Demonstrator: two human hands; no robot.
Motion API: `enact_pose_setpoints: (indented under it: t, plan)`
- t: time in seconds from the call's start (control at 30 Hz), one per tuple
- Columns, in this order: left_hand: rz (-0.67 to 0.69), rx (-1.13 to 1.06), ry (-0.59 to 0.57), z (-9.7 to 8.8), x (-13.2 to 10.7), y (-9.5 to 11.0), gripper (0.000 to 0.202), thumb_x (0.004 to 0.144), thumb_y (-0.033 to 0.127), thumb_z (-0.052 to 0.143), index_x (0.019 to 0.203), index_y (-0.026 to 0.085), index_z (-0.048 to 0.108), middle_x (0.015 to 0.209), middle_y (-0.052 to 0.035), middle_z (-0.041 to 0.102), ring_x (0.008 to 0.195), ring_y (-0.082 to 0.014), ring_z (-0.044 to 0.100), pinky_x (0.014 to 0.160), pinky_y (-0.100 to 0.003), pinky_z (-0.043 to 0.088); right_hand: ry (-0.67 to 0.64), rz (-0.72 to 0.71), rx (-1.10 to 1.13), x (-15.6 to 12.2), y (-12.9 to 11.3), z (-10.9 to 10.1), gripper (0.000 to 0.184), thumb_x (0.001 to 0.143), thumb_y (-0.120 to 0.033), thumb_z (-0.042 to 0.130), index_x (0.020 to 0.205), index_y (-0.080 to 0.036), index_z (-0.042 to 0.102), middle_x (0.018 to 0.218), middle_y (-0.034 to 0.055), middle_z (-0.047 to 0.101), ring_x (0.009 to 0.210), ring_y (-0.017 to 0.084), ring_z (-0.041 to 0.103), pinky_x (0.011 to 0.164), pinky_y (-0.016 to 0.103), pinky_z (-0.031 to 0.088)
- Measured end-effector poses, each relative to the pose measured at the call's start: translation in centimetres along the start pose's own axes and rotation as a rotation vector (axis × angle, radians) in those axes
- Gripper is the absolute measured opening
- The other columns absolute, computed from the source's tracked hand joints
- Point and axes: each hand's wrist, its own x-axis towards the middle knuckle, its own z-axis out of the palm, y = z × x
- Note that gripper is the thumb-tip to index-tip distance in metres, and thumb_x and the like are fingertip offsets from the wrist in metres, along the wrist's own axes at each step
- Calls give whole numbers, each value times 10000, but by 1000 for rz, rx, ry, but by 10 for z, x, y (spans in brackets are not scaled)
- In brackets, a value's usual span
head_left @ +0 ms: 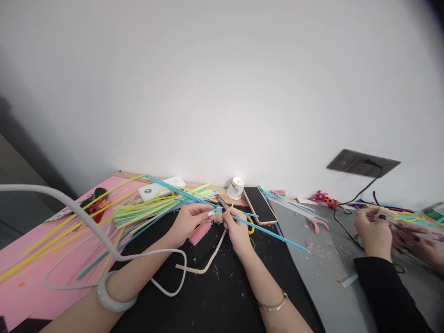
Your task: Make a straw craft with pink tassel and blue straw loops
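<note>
My left hand (pixel 189 223) and my right hand (pixel 237 231) are close together over the black mat, each with fingers pinched on long blue pipe cleaners (pixel 284 239). The pipe cleaners run aslant from the upper left to the lower right through both hands. Between the hands there is a small beige piece (pixel 218 216), partly hidden by fingers. A bundle of short pink pipe cleaners (pixel 200 232) lies just under my left hand. From below my right hand a bent beige pipe cleaner (pixel 208 266) reaches down onto the mat. Scissors (pixel 222 201) lie behind my fingertips.
Many yellow and green pipe cleaners (pixel 138 212) spread over the pink sheet (pixel 21 305). A white cable (pixel 86 222) loops across the left foreground. Behind are a paper cup (pixel 235 188), a phone (pixel 261 206) and pink pliers (pixel 317 225). A co-worker's hands (pixel 374 236) work at right.
</note>
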Motion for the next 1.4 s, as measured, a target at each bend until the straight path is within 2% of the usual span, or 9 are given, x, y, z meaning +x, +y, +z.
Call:
enact_pose_setpoints:
  t: [0.33,0.6,0.7,0.93,1.07,1.17,1.27,1.33,1.4]
  plan:
    - [-1,-51,22,-4,2,-4,269,619,312,838,834,168,763,747,-33,767,741,-167,714,779,-293,576,-46,-95,-132,0,-5,-3,357,886,-354,503,547,-246,533,476,7,510,470,154,509,416,287,335]
    - [-23,-123,66,-1,1,-1,326,558,310,870,818,147,760,718,-41,757,712,-162,709,763,-290,579,-88,-209,-173,0,-13,-2,331,882,-379,513,591,-262,620,525,34,574,544,186,581,464,326,377]
    - [-38,-152,79,1,0,1,343,538,305,879,815,144,755,722,-41,758,697,-153,704,760,-283,576,-80,-239,-195,-1,-27,-40,279,850,-382,550,612,-274,648,554,42,609,575,193,600,462,328,376]
    - [-72,-214,113,3,-3,5,319,530,239,882,802,137,751,722,-41,753,683,-142,694,737,-266,566,-31,-273,-220,3,-80,-206,283,820,-472,553,635,-267,615,497,-23,544,594,196,591,422,269,362]
    - [-79,-211,125,3,-3,4,315,535,225,881,813,142,758,721,-36,748,669,-132,681,703,-242,554,143,-363,-276,12,-75,-271,496,875,-546,378,561,-206,555,416,-47,426,539,157,545,419,219,296]
    - [-78,-214,129,2,-3,4,315,535,225,884,815,147,763,718,-31,745,655,-116,667,680,-218,544,237,-365,-342,20,-63,-296,577,907,-483,265,465,-186,487,388,-36,393,543,142,534,442,213,258]
    - [-78,-223,125,3,-3,4,324,529,224,888,818,150,763,704,-22,737,635,-103,654,656,-203,540,229,-395,-378,25,-63,-306,549,911,-413,299,454,-179,492,418,-25,452,593,151,539,457,226,260]
    - [-78,-227,118,3,-4,4,330,521,227,890,814,147,761,688,-15,730,620,-99,647,640,-199,538,180,-408,-374,25,-70,-296,514,914,-382,329,495,-170,539,469,-18,507,635,165,552,464,234,279]
    - [-75,-229,110,3,-3,3,330,524,232,888,814,145,757,675,-10,724,613,-98,643,631,-199,535,122,-397,-351,19,-78,-263,491,923,-368,339,559,-158,594,530,-13,551,677,179,575,468,237,308]
